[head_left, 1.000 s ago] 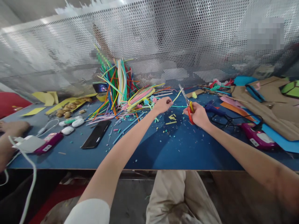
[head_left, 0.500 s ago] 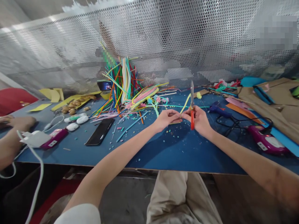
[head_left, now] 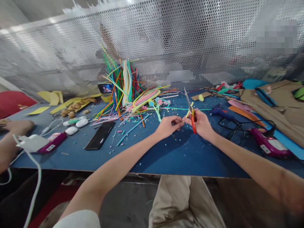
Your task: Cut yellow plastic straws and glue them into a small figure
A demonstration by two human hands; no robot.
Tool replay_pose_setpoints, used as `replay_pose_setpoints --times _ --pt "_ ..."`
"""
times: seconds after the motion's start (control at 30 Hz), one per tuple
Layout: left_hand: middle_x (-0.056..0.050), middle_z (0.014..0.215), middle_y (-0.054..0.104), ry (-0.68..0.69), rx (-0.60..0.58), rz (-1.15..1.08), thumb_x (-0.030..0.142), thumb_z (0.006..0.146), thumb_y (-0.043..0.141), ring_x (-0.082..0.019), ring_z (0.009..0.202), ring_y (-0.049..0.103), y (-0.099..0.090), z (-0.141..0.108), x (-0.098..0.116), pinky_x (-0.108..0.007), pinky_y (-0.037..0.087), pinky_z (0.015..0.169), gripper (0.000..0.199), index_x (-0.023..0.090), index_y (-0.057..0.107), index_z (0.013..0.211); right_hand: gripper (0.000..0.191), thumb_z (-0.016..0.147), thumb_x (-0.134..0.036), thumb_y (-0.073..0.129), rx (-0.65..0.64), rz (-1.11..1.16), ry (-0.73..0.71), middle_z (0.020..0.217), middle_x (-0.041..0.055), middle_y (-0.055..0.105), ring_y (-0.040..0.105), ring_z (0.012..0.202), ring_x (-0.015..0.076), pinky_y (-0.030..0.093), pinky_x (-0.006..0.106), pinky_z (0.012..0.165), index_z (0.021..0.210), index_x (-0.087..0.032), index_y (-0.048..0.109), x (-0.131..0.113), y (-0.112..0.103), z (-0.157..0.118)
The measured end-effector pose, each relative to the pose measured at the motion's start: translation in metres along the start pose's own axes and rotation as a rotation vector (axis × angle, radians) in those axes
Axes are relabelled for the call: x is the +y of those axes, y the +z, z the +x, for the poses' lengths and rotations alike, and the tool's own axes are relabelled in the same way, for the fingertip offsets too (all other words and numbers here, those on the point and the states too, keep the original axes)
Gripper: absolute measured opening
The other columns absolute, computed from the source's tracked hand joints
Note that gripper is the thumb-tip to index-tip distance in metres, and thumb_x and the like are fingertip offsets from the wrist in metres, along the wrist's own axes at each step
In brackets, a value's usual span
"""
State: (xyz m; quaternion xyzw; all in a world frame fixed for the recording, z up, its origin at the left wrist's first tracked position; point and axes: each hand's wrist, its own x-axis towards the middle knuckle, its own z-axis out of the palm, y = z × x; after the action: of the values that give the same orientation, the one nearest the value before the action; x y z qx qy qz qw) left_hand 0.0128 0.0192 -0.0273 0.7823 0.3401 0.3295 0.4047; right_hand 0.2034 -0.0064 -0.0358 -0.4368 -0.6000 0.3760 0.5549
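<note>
My right hand [head_left: 202, 125] is closed around scissors [head_left: 193, 124] with red-orange handles, their blades pointing up and away to the left. Between my hands a short yellow pipe cleaner [head_left: 188, 113] stands up beside the blades, its lower part hidden by fingers. My left hand [head_left: 167, 126] is closed, thumb and fingers pinched at the pipe cleaner's lower end, close to my right fingertips. Behind my hands lie a small yellow fuzzy flower [head_left: 201, 98] and a pale green stem [head_left: 157, 112] with pink and blue blossoms.
Bundled pipe cleaners [head_left: 127, 82] stand and lie at the back. A phone [head_left: 100, 135] and cut scraps [head_left: 120, 131] lie left of my hands. A glue gun [head_left: 222, 112] and a purple power strip [head_left: 270, 143] sit right. A co-worker's arm [head_left: 14, 136] rests far left.
The scissors have tilted from upright toward the left. Less of the yellow pipe cleaner shows above my fingers. My left hand's fingers have shifted slightly; both hands stay close together.
</note>
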Motion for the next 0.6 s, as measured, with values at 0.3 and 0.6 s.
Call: replay_pose_setpoints --times 0.3,0.6 --pt "-0.001 0.078 0.069 0.022 0.018 0.111 0.041 0.091 0.058 -0.010 0.061 0.065 0.0036 -0.0028 0.0015 -0.020 0.050 0.062 0.027 0.015 0.067 0.092 0.032 0.071 -0.030 0.079 0.038 0.047 -0.020 0.077 -0.0026 0.060 0.058 0.071 0.0159 0.047 0.031 0.071 0.085 -0.023 0.051 -0.0022 -0.0009 0.0009" --pt "-0.008 0.088 0.072 -0.115 0.082 -0.408 0.048 0.087 0.063 -0.013 0.070 0.068 0.0089 0.0017 -0.0064 -0.028 0.058 0.069 0.036 0.014 0.057 0.097 0.035 0.069 -0.034 0.082 0.132 0.147 0.006 0.075 -0.0028 0.059 0.056 0.068 0.0138 0.047 0.033 0.074 0.084 -0.021 0.053 -0.0049 -0.0076 0.0027"
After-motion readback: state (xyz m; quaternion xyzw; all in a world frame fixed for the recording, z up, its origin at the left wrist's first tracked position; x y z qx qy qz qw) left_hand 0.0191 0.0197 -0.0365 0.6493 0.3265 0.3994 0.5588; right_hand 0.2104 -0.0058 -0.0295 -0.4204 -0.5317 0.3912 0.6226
